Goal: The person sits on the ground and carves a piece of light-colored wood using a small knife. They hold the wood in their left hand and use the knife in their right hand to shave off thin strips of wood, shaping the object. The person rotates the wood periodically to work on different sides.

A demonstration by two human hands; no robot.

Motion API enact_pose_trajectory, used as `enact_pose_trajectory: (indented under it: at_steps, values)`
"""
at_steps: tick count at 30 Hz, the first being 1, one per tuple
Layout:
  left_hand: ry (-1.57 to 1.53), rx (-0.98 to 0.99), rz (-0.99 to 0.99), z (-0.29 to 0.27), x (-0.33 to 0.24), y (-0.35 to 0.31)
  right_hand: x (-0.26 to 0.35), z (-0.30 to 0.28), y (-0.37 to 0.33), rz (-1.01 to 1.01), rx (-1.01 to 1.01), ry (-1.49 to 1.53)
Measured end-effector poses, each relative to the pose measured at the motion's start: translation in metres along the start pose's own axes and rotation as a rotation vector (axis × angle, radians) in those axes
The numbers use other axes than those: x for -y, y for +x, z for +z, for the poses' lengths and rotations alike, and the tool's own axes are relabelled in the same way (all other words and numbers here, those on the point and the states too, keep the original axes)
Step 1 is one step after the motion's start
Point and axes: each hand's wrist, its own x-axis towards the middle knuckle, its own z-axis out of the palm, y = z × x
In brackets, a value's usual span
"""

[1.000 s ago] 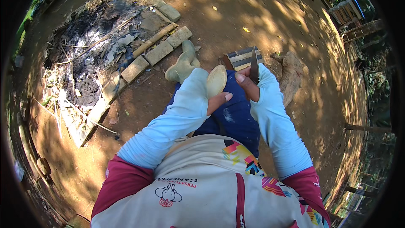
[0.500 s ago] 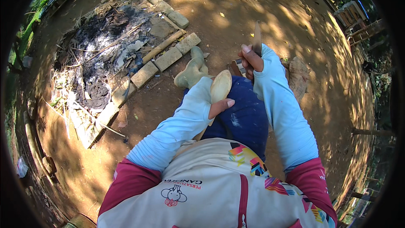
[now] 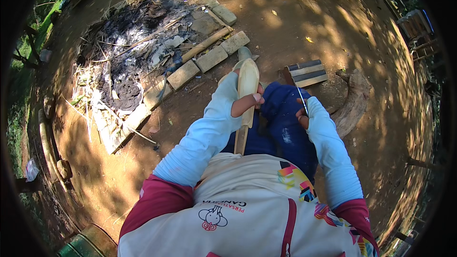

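A pale wooden spoon (image 3: 248, 83) is gripped in my left hand (image 3: 246, 103), thumb across it. Its broad end points away from me and its narrow handle runs back toward my lap. My right hand (image 3: 303, 116) is closed around a knife (image 3: 301, 95) beside my right thigh. The blade shows nearly edge-on as a thin bright line, pointing away; the knife's handle is hidden in the fingers. A gap lies between the knife and the spoon. Light blue sleeves cover both forearms.
A fire pit of ash and charred sticks (image 3: 138, 43) lies ahead left, edged with blocks (image 3: 212, 59). A slatted wooden piece (image 3: 307, 73) and a log chunk (image 3: 354, 102) sit beyond my right knee. My boot (image 3: 244, 54) stands near the blocks. Green container (image 3: 83, 246) at lower left.
My right hand has dropped toward my thigh, and the knife blade has turned from broadside to edge-on. The spoon has swung more upright, showing its handle. The whole view has shifted.
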Motion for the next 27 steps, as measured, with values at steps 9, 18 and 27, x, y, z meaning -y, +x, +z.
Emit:
enact_pose_trajectory:
  at_steps: [9, 18, 27]
  values:
    - [-0.245, 0.117, -0.055, -0.037, 0.023, 0.01, -0.011, -0.024, -0.024, 0.146, -0.079, -0.171]
    - [-0.501, 0.142, -0.034, -0.043, 0.024, -0.001, -0.041, -0.009, -0.019, 0.064, -0.191, -0.176]
    - [-0.528, 0.014, -0.084, -0.04, 0.05, -0.012, -0.064, 0.004, -0.008, -0.087, -0.208, -0.175]
